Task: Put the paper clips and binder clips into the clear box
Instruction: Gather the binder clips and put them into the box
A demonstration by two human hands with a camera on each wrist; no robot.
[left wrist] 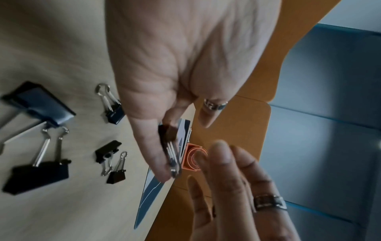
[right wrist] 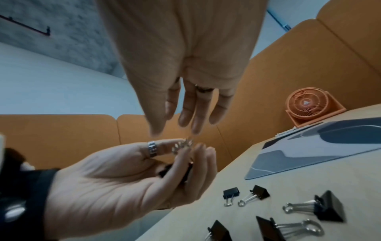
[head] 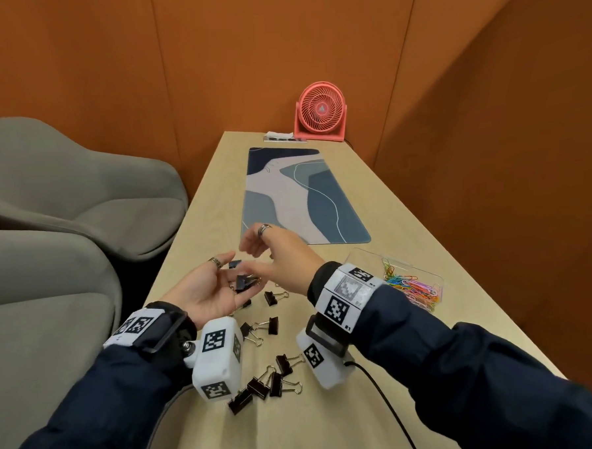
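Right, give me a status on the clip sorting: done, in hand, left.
Done: the coloured paper clips lie in the clear box.
In hand: the left hand cups several binder clips; the right hand hovers open above them.
Left: loose binder clips remain on the table; none visible in the box.

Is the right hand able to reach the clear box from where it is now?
Probably yes. The right hand is open and holds nothing, and the clear box lies just to its right with its top open. Nothing stands between them.
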